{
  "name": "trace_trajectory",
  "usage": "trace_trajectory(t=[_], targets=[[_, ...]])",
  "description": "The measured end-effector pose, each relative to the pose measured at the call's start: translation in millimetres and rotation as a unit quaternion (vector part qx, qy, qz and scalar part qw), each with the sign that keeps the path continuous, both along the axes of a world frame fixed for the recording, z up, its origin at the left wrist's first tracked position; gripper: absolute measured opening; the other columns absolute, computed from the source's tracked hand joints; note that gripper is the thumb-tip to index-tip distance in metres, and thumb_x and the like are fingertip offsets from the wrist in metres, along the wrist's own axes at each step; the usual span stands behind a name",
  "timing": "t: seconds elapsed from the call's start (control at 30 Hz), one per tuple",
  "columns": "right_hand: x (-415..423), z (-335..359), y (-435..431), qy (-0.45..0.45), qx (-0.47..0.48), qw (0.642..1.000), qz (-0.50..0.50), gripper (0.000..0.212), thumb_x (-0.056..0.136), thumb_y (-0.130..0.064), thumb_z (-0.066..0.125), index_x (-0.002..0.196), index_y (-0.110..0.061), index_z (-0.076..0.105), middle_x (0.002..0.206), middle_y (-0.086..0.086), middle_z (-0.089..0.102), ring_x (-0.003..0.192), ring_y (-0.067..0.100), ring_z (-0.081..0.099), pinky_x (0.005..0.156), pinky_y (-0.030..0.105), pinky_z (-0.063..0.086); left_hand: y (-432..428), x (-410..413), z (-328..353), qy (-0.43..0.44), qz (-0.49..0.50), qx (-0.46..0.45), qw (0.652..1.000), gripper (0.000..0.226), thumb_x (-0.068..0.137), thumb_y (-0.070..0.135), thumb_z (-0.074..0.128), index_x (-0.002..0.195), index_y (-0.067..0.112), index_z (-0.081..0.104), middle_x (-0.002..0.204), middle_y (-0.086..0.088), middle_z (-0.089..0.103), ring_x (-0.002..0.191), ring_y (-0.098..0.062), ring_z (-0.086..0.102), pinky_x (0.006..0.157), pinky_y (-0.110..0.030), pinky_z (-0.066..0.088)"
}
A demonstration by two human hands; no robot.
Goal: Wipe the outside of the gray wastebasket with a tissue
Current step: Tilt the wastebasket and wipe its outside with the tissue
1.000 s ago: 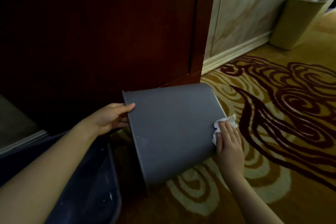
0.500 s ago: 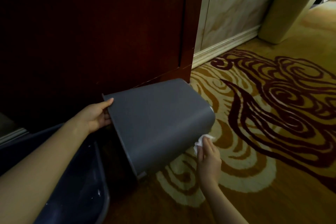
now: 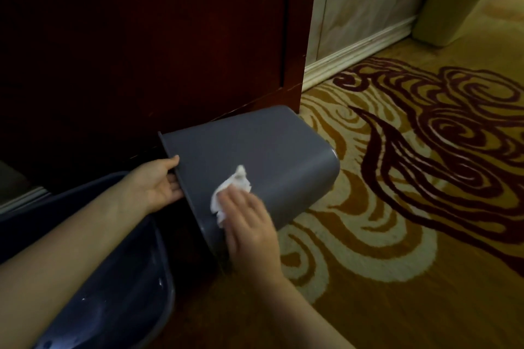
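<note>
Since a moment ago, the right hand point(image 3: 249, 224) has travelled from the bottom end of the gray wastebasket point(image 3: 255, 156) up onto its broad upper side, closer to the rim, and the basket has turned a little so its bottom points more to the right.

From where I stand, the patterned carpet point(image 3: 411, 178) fills most of the floor. The dark wooden cabinet point(image 3: 141, 37) stands behind. The wastebasket lies tilted on its side just in front of the cabinet's lower corner, its open mouth facing the person. A beige bin point(image 3: 459, 0) stands well apart, against the marble wall by the far corner of the carpet. A dark blue tub point(image 3: 113, 292) is under the left forearm.

The left hand point(image 3: 158, 184) is closed on the rim of the wastebasket, thumb outside, the other fingers partly hidden inside. The right hand lies flat with its fingers together and presses the white tissue point(image 3: 229, 190) against the gray wall; it pins the tissue rather than pinching it.

I judge the basket to be light, stiff plastic with a smooth, rather slippery skin, so it would roll under the wiping. The rim seems the best place to hold it steady. The tissue is soft and thin and may tear or bunch if pushed hard.
</note>
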State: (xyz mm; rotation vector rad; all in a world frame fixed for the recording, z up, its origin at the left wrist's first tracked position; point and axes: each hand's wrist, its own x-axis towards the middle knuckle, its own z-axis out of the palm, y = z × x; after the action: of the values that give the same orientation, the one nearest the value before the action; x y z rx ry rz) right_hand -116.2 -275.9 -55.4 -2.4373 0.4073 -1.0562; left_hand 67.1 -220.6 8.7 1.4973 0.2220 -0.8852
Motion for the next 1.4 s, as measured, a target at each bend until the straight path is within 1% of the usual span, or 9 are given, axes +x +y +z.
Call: trace_trajectory(t=[0.1,0.23,0.33,0.43,0.57,0.7,0.87,1.1,1.4], targets=[[-6,-21,3,-0.011,-0.030,0.999,-0.013,0.035,0.090,-0.013,0.051,0.123,-0.012,0.058,0.132,0.002,0.056,0.132,0.014,0.042,0.112,0.030,0.030,1,-2,-1,-0.004,-0.008,0.005,1.000,0.035,0.097,0.012,0.040,0.131,0.006,0.044,0.085,-0.009,0.057,0.075,-0.019,0.056,0.082,-0.040,0.042],[-25,-41,-9,0.013,0.145,0.971,-0.189,0.042,0.090,-0.010,0.054,0.132,-0.012,0.048,0.139,-0.002,0.042,0.136,0.014,0.031,0.114,0.028,0.020,1,-4,-1,-0.011,-0.007,0.001,1.000,0.035,0.097,0.012,0.041,0.131,0.006,0.042,0.089,-0.008,0.057,0.078,-0.018,0.057,0.083,-0.041,0.043],[-26,-51,-7,0.056,0.332,0.903,-0.266,0.034,0.094,-0.017,0.049,0.128,-0.020,0.054,0.128,-0.006,0.057,0.126,0.016,0.048,0.105,0.032,0.040,0,-4,-1,-0.019,-0.005,0.000,1.000,0.036,0.096,0.012,0.042,0.132,0.008,0.042,0.091,-0.007,0.056,0.080,-0.018,0.057,0.083,-0.040,0.044],[-19,-51,-11,0.017,0.530,0.791,-0.305,0.025,0.095,-0.025,0.047,0.116,-0.030,0.060,0.091,-0.015,0.062,0.090,0.006,0.060,0.067,0.016,0.044,1,-4,0,-0.014,-0.014,-0.005,1.000,0.037,0.096,0.011,0.042,0.132,0.009,0.042,0.092,-0.007,0.057,0.082,-0.018,0.058,0.079,-0.039,0.045],[-22,-39,-30,-0.049,0.657,0.676,-0.329,0.029,0.094,-0.032,0.046,0.106,-0.016,0.068,0.095,0.003,0.068,0.093,0.021,0.064,0.079,0.034,0.050,3,7,8,0.010,-0.003,-0.012,1.000,0.041,0.092,0.015,0.047,0.133,0.010,0.041,0.092,-0.009,0.060,0.082,-0.019,0.060,0.065,-0.035,0.048],[-38,-14,-52,-0.100,0.607,0.725,-0.310,0.026,0.094,-0.030,0.048,0.098,-0.015,0.069,0.089,0.001,0.069,0.088,0.017,0.064,0.078,0.033,0.053,2,35,16,0.049,0.095,-0.038,0.994,0.050,0.088,0.026,0.056,0.128,0.001,0.040,0.096,-0.017,0.058,0.082,-0.026,0.062,0.054,-0.039,0.051],[-55,9,-63,-0.119,0.560,0.779,-0.254,0.032,0.094,-0.030,0.050,0.110,-0.008,0.067,0.101,0.009,0.070,0.097,0.020,0.065,0.087,0.037,0.054,-17,54,21,0.052,0.172,-0.008,0.984,0.016,0.085,0.015,0.061,0.098,0.007,0.057,0.084,-0.013,0.060,0.069,-0.022,0.062,0.033,-0.032,0.050],[-69,25,-70,-0.109,0.491,0.841,-0.199,0.031,0.094,-0.027,0.048,0.087,-0.006,0.069,0.066,0.000,0.062,0.060,0.007,0.056,0.056,0.021,0.043,-35,57,32,-0.055,0.086,0.078,0.992,0.028,0.093,0.003,0.041,0.067,0.012,0.049,0.069,-0.003,0.047,0.034,-0.018,0.054,0.025,-0.016,0.038],[-42,61,-81,-0.151,0.410,0.881,-0.182,0.034,0.094,-0.030,0.048,0.100,-0.003,0.068,0.079,0.000,0.063,0.071,0.007,0.055,0.054,0.011,0.042,-57,0,63,-0.280,0.041,-0.006,0.959,0.021,0.095,0.025,0.045,0.084,0.017,0.061,0.080,-0.001,0.060,0.066,-0.013,0.056,0.055,-0.025,0.045]])
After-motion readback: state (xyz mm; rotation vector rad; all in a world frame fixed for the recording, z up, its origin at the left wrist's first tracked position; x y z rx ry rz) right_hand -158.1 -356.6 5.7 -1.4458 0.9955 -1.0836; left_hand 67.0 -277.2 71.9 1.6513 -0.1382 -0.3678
